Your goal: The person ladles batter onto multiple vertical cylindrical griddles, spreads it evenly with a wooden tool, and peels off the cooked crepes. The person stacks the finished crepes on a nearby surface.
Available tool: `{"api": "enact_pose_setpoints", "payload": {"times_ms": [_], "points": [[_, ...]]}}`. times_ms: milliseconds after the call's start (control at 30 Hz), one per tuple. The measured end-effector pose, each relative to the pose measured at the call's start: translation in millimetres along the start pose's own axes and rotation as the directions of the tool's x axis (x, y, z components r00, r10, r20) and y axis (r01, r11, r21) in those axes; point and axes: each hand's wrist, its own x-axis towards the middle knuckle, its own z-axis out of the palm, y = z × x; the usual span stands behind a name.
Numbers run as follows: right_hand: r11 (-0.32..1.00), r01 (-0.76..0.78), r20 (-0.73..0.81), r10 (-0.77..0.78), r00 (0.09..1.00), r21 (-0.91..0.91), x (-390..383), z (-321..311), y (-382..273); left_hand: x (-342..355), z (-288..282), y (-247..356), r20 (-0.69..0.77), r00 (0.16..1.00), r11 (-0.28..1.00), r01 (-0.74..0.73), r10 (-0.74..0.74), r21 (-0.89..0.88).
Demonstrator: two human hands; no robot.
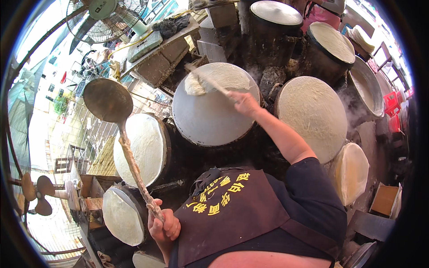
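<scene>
My left hand (164,225) is closed round the batter-crusted handle of a large ladle (107,100), whose dark round bowl is raised at the left. With my right hand (245,103) I grip a thin, pale batter spreader (212,82), its far end blurred by motion. That end is over the big round griddle (214,120) in the middle. Pale batter (228,73) covers the griddle's far part, with a thicker lump (194,85) by the spreader's tip. The near part of the plate is bare and grey.
Batter-covered rounds surround me: one at right (312,116), two at left (140,149), (123,216), more at the far right (331,42). A lidded pot (276,13) stands behind. Steam rises at right near a metal basin (368,87). Fans (105,13), (41,195) stand at left.
</scene>
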Motion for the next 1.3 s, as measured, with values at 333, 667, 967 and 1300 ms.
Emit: {"api": "enact_pose_setpoints", "payload": {"times_ms": [333,667,967,1300], "points": [[0.984,0.022,-0.138,-0.047,0.989,-0.174,33,-38,41,-15,8,-11,-0.021,0.995,0.994,-0.101,0.100,-0.041],[0.935,0.292,0.050,-0.307,0.950,0.200,25,-13,42,-20,6,-12,0.002,0.993,0.992,-0.116,0.116,-0.042],[0.893,0.398,0.278,-0.336,0.900,-0.210,24,-14,14,-42,1,-6,-0.186,0.965,0.981,-0.192,0.183,-0.034],[0.904,0.327,0.185,-0.284,0.941,-0.276,48,-15,0,-39,15,-5,-0.184,0.949,0.964,-0.266,0.257,-0.025]]}}
